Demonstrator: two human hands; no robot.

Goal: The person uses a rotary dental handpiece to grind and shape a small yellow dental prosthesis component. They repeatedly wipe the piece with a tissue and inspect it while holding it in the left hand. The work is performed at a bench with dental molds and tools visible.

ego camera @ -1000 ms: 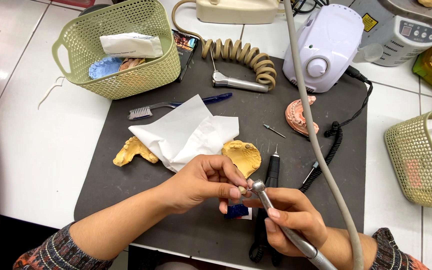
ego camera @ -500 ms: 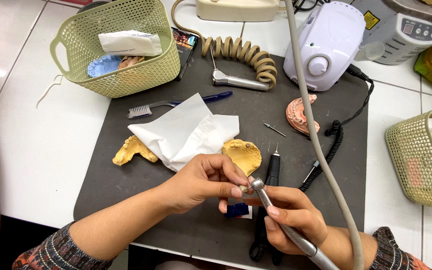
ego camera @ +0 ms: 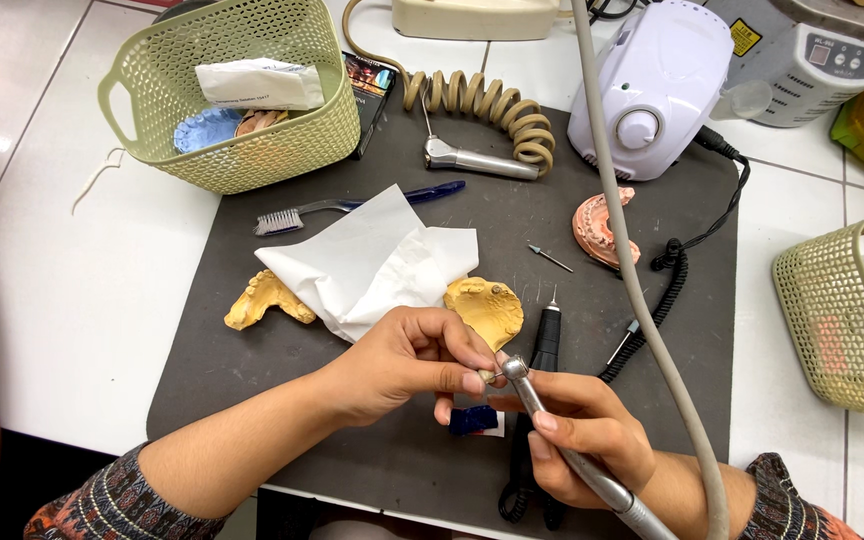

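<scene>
A dark mat [ego camera: 252, 400] covers most of the white tiled table [ego camera: 62, 300]. At its far left corner stands a green basket [ego camera: 282, 150] with a white packet [ego camera: 257, 85] lying flat in it; a second green basket [ego camera: 832, 310] sits at the right edge. Behind the mat are a white motor box [ego camera: 652, 85] with a round knob and a grey machine carrying a small yellow label. A grey hose [ego camera: 642, 290] runs down across the mat and passes over the right forearm. A crumpled white tissue [ego camera: 372, 265] lies mid-mat, covering part of two yellow tooth casts [ego camera: 262, 300], with a toothbrush [ego camera: 352, 205] behind it, a pink cast [ego camera: 602, 228] to the right and a black handpiece [ego camera: 544, 345] just beside the hands.

The right hand [ego camera: 592, 430] is closed around a metal drill [ego camera: 562, 445] — its head points up toward the left fingertips. The left hand [ego camera: 412, 360] pinches a tiny pale piece [ego camera: 489, 377] between thumb and forefinger, right at the drill head, above a small blue block [ego camera: 474, 418] on the mat.

Compared with half a second ago, hands, drill and piece sit in the same spot — nothing on the mat has shifted.
</scene>
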